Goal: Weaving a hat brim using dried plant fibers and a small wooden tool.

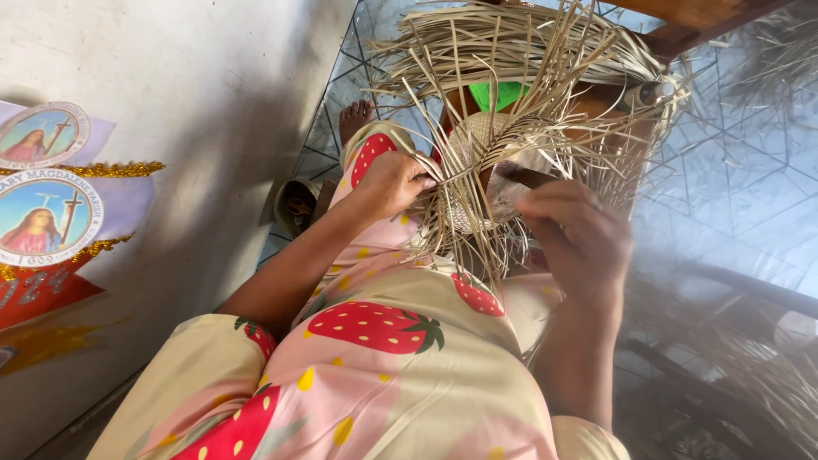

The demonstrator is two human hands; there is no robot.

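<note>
Left hand (394, 181) clenched on pale straw strands at left edge of half-woven straw piece (511, 111), fingertips pinching strips; right hand (579, 234) near, curled around strands at right side, fingers closed on them; woven piece sits on lap, centre of view, loose strips (477, 238) fanning out in every direction; green object (500, 92) showing through weave, far side; strawberry-print garment (383, 341) near; bare foot (355, 115) far left on patterned floor (750, 187); wall (170, 102) left.

right hand (579, 234) blurred, grip unclear | straw weave (520, 94) cut off at top | left fingertips (423, 181) hidden by strands
</note>
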